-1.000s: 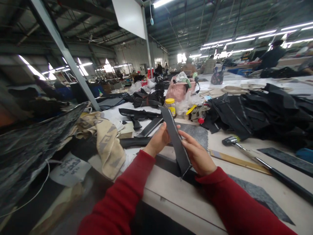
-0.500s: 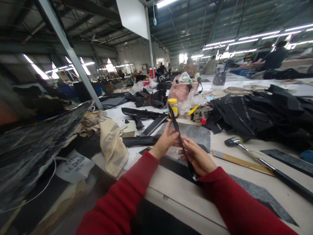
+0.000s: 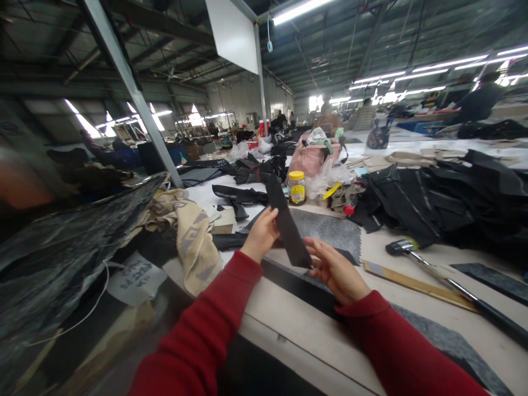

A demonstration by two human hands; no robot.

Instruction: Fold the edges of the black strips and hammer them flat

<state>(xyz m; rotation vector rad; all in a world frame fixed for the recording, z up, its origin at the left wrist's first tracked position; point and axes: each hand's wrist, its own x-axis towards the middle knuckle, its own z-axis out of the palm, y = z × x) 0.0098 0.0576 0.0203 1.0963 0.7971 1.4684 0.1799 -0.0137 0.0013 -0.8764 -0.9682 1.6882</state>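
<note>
A flat black strip (image 3: 289,228), looking like leather or similar material, is held up at a slant above the worktable. My left hand (image 3: 263,234) is closed on its left edge, the thumb near the upper part. At the lower right edge, my right hand (image 3: 336,269) has its fingertips against the strip, fingers slightly curved; part of its grip is hard to make out. Below the hands, a long black strip (image 3: 297,283) lies along the table's near side. A grey felt-like sheet (image 3: 334,231) lies behind them.
To the right are a hammer (image 3: 437,275), a wooden strip (image 3: 416,286) and a heap of black pieces (image 3: 424,192). Beyond my hands stand a yellow-lidded jar (image 3: 296,190) and a pink bag (image 3: 311,157). Patterned beige cloth (image 3: 192,236) drapes over the table's left side.
The black strip has turned from nearly edge-on to showing its broad face. My left hand has shifted slightly left and down, and my right hand has moved toward the strip's lower end.
</note>
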